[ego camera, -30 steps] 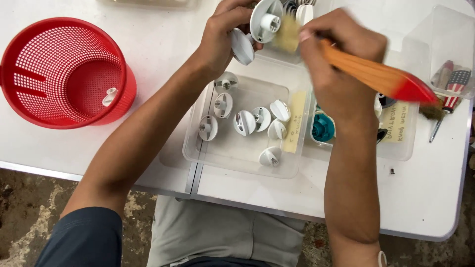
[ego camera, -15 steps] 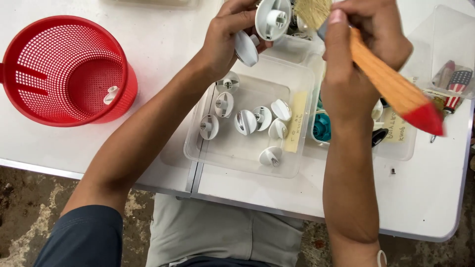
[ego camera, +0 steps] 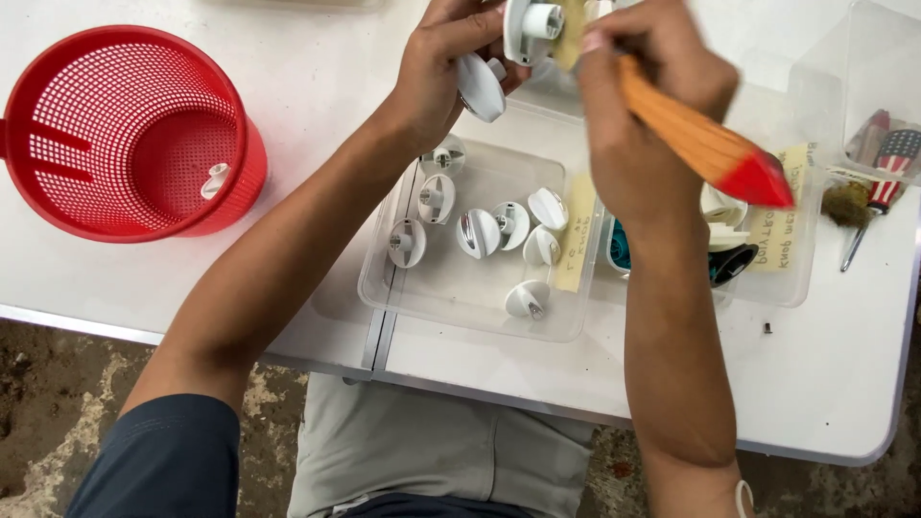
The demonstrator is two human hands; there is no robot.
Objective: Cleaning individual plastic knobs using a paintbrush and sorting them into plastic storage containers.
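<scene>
Brushing of a white knob is in hand at the table's far edge. The knob is pinched in the left hand, fingers closed round its rim, and a second knob is tucked under the same fingers. The right hand is closed round a brush with an orange handle and red tip; the bristles are laid against the held knob, partly out of view.

Progress is judged early. One knob lies in the red basket near the left edge, taken to be finished work. Seven knobs are counted in the middle tray, near the front edge, taken to be awaiting brushing. With the two in the left hand, ten white knobs are counted in all.

A second tray, to the right of the first and touching it, is largely hidden by the right forearm; white, teal and black parts are seen in it, number not determinable. A third clear container stands at the far right corner, with a small screwdriver beside it. Counted: one basket, one brush, three clear containers.
</scene>
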